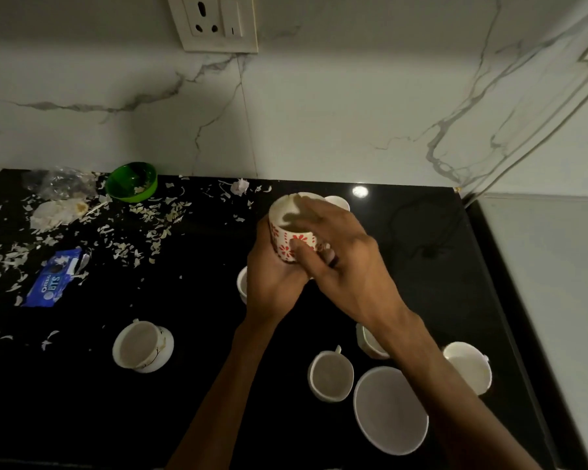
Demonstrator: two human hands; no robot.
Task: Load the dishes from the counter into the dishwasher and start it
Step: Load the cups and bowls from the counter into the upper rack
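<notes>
Both hands hold one red-patterned mug (291,232) above the black counter (184,401), slightly right of frame centre. The left hand (272,279) cups the mug's base and lower wall from 7 o'clock, fingers curled round it. The right hand (336,252) lies over the mug from 4 o'clock: its fingers reach across the rim and into the opening, and the thumb presses the patterned wall.

Reference positions, taken from the mug:
- 1 o'clock, just beside: a white cup (338,201), mostly hidden by the right hand.
- 7 o'clock, near: a white cup edge (241,284), partly hidden behind the left hand.
- 8 o'clock, well apart: a white cup (140,346).
- 5 o'clock: a white cup (330,374), a white bowl (389,408), another cup (370,344) under the right forearm, and one (469,366) near the counter edge.
- 10 o'clock: a green bowl (132,181) by the marble wall (319,113), among scattered peelings (143,228).
- 9 o'clock: a blue biscuit wrapper (53,279).
</notes>
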